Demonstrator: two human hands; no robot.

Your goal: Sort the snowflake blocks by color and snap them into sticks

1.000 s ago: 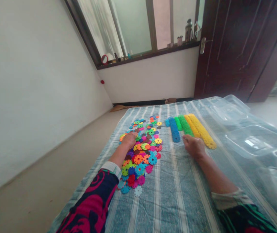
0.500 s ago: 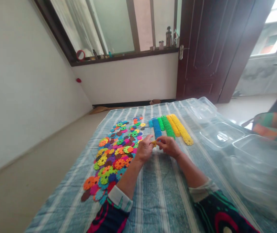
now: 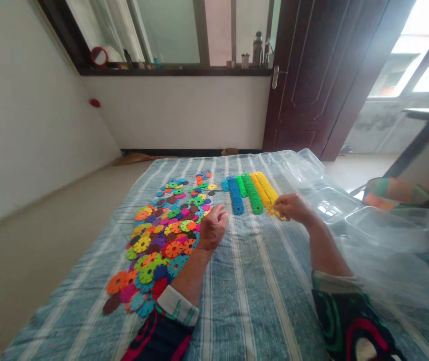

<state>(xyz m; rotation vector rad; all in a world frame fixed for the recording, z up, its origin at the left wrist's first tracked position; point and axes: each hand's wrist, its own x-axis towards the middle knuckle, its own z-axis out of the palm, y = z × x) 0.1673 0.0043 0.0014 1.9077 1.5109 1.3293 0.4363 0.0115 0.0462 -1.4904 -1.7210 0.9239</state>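
Observation:
My right hand [image 3: 291, 207] pinches a yellow notched disc [image 3: 273, 211] at the near end of the long yellow row of discs [image 3: 267, 186]. My left hand [image 3: 213, 228] hovers at the right edge of a loose pile of notched plastic discs [image 3: 175, 248]. Its fingers are curled in, and whatever may be inside them is hidden. Left of the yellow rows lie a green row of discs [image 3: 252, 194] and a blue row of discs [image 3: 235, 196]. Shorter green and blue rows sit beside them.
Clear plastic containers [image 3: 387, 225] and lids stand along the right side of the striped cloth [image 3: 252, 301]. Beyond the cloth's far edge are a white wall and a dark red door [image 3: 304, 75]. A windowsill [image 3: 184, 72] holds a thermos, a cup and small items.
My hands have come apart. The right one moved right with the yellow disc to the yellow row's near end, while the left shifted slightly left toward the pile. The view has shifted too.

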